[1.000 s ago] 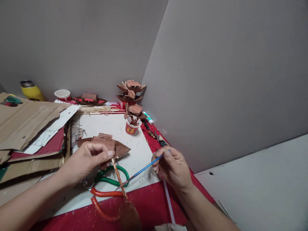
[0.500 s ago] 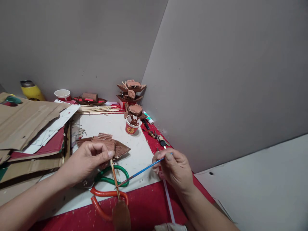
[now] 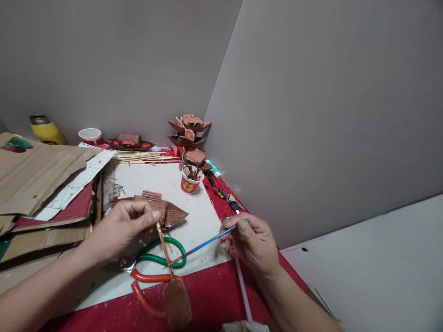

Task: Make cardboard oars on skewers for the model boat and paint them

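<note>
My left hand [image 3: 134, 226] pinches the bare upper end of a small wooden paddle [image 3: 176, 302], whose brown blade hangs down toward me. In my right hand [image 3: 251, 242] is a thin blue paintbrush [image 3: 207, 242], gripped like a pen. Its brown-stained tip meets the paddle's shaft partway down. Behind my left hand lies a brown model boat [image 3: 176, 215], partly hidden by my fingers. Below the paddle rest scissors with one green handle [image 3: 155, 244] and one orange handle [image 3: 147, 278]. A red and white paper cup [image 3: 191, 183], smeared inside with brown paint, stands beyond the brush.
Torn cardboard [image 3: 41, 175] is piled at the left. Thin sticks [image 3: 145, 157] lie along the back, near another model boat [image 3: 128, 141], a second cup [image 3: 90, 135] and a yellow bottle [image 3: 46, 131]. Stacked boats [image 3: 189, 133] stand in the corner; keys [image 3: 232, 201] lie by the right wall.
My left hand has shifted slightly left, and the paddle has turned so more of its blade's broad face shows. The brush has stayed nearly still against the shaft.
</note>
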